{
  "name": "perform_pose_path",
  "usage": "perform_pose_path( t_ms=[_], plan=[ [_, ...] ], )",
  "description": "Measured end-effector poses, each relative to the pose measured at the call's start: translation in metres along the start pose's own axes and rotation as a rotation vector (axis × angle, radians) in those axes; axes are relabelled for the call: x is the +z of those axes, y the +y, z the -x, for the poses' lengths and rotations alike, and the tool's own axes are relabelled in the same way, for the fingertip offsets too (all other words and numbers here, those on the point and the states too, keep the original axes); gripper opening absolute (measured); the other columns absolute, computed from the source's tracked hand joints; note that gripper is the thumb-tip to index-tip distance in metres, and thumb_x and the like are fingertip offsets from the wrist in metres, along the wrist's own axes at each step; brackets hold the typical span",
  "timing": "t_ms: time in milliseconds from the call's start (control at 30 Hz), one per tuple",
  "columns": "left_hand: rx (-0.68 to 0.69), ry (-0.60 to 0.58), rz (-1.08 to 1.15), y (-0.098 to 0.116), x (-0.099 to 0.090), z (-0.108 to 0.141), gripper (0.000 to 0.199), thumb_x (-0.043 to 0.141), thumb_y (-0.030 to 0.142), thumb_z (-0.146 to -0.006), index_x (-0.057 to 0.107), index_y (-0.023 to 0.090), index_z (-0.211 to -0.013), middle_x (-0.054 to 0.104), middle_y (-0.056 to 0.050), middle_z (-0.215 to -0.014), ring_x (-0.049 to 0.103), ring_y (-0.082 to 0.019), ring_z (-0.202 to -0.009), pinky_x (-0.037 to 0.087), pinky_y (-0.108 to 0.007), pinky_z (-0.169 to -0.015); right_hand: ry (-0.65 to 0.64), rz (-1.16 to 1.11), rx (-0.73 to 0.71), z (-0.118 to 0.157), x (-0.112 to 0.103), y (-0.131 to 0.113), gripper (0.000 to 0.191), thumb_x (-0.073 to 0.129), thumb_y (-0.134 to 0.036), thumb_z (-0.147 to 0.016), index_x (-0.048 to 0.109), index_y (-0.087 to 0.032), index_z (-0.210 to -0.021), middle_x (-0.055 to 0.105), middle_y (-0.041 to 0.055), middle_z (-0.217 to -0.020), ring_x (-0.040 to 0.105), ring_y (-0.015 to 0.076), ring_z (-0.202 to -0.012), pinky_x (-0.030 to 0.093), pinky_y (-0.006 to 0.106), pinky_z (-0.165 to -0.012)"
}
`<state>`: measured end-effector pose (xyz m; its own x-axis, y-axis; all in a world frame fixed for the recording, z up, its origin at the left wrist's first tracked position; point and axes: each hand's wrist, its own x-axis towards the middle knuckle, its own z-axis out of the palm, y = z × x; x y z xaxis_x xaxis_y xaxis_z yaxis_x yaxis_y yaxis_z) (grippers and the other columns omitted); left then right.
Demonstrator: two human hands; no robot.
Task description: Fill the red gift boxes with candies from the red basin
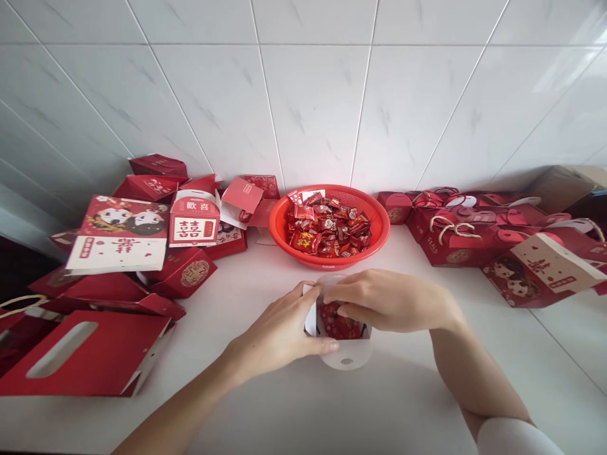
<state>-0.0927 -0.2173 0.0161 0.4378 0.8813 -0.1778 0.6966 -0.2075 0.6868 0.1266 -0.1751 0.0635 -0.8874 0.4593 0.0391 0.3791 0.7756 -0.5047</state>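
Note:
A small open box (346, 359) with white inner flaps stands on the white surface in front of me. Red-wrapped candies (340, 322) lie inside it. My left hand (284, 325) grips the box from its left side, thumb at the near edge and fingers at the far left. Over the box's far right part is my right hand (391, 300), its fingers bent down at the opening; whether they hold a candy is hidden. Beyond the box sits a red plastic basket (379, 237) with many wrapped candies (327, 224).
Red and white gift boxes (192, 218) are piled at the left, with a large red box (95, 354) nearest. More boxes with rope handles (458, 243) line the right side, before a cardboard box (562, 186). A tiled wall (313, 95) rises behind.

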Motion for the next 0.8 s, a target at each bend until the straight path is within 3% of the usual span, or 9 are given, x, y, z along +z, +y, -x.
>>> perform_pose_path(
  t_ms=[167, 267, 333, 433, 533, 667, 800],
  plan=[
    [0.036, -0.006, -0.019, 0.002, 0.001, -0.001, 0.067, 0.079, 0.042, -0.073, 0.057, 0.033, -0.135, 0.064, -0.005, -0.124, 0.064, -0.031, -0.110, 0.052, -0.037, -0.087, -0.329, 0.159, 0.063, -0.019, 0.023, -0.005, 0.030, 0.058, -0.005, -0.086, 0.061, -0.019, -0.059, 0.056, -0.0014, -0.057, 0.046, 0.0115, -0.049, 0.037, 0.028, -0.054],
    [0.063, 0.013, -0.024, 0.002, 0.001, -0.002, 0.075, 0.082, 0.044, -0.071, 0.054, 0.036, -0.139, 0.064, -0.004, -0.127, 0.063, -0.032, -0.114, 0.053, -0.038, -0.088, -0.584, 0.320, 0.174, -0.043, 0.036, -0.009, 0.032, 0.065, -0.003, -0.081, 0.059, -0.018, -0.054, 0.057, -0.0008, -0.057, 0.052, 0.0128, -0.052, 0.041, 0.027, -0.054],
    [0.061, 0.028, -0.020, 0.002, 0.002, -0.002, 0.074, 0.083, 0.045, -0.068, 0.056, 0.036, -0.137, 0.066, -0.004, -0.123, 0.065, -0.031, -0.110, 0.053, -0.037, -0.086, -0.652, 0.395, 0.217, -0.056, 0.041, -0.014, 0.025, 0.070, -0.004, -0.079, 0.065, -0.018, -0.059, 0.064, 0.0026, -0.065, 0.061, 0.0174, -0.061, 0.047, 0.029, -0.058],
    [0.057, 0.052, -0.011, 0.001, 0.002, -0.003, 0.071, 0.082, 0.044, -0.069, 0.056, 0.037, -0.135, 0.066, -0.003, -0.120, 0.066, -0.030, -0.106, 0.054, -0.037, -0.085, -0.602, 0.453, 0.271, -0.063, 0.042, -0.021, 0.014, 0.069, -0.007, -0.081, 0.074, -0.016, -0.071, 0.073, 0.0094, -0.081, 0.069, 0.0258, -0.074, 0.052, 0.033, -0.061],
    [0.053, 0.080, -0.004, 0.000, 0.002, -0.005, 0.077, 0.082, 0.044, -0.071, 0.052, 0.037, -0.142, 0.064, -0.004, -0.125, 0.064, -0.031, -0.112, 0.052, -0.038, -0.091, -0.481, 0.556, 0.343, -0.059, 0.035, -0.024, 0.017, 0.061, -0.007, -0.087, 0.077, -0.011, -0.087, 0.075, 0.0149, -0.090, 0.072, 0.0312, -0.081, 0.056, 0.036, -0.064],
    [0.006, 0.092, -0.008, -0.005, 0.003, -0.006, 0.073, 0.080, 0.049, -0.073, 0.056, 0.031, -0.139, 0.064, -0.008, -0.126, 0.063, -0.034, -0.114, 0.052, -0.042, -0.094, -0.292, 0.632, 0.326, -0.049, 0.023, -0.014, 0.022, 0.056, -0.002, -0.089, 0.073, -0.007, -0.102, 0.074, 0.0163, -0.104, 0.073, 0.0263, -0.092, 0.054, 0.029, -0.068],
    [0.005, 0.061, -0.008, -0.007, 0.003, -0.008, 0.079, 0.079, 0.053, -0.074, 0.050, 0.034, -0.146, 0.063, -0.007, -0.127, 0.063, -0.034, -0.116, 0.051, -0.040, -0.093, -0.200, 0.460, 0.225, -0.046, 0.024, 0.001, 0.015, 0.061, -0.006, -0.088, 0.072, -0.013, -0.096, 0.073, 0.0105, -0.103, 0.070, 0.0177, -0.085, 0.049, 0.021, -0.063]
  ],
)
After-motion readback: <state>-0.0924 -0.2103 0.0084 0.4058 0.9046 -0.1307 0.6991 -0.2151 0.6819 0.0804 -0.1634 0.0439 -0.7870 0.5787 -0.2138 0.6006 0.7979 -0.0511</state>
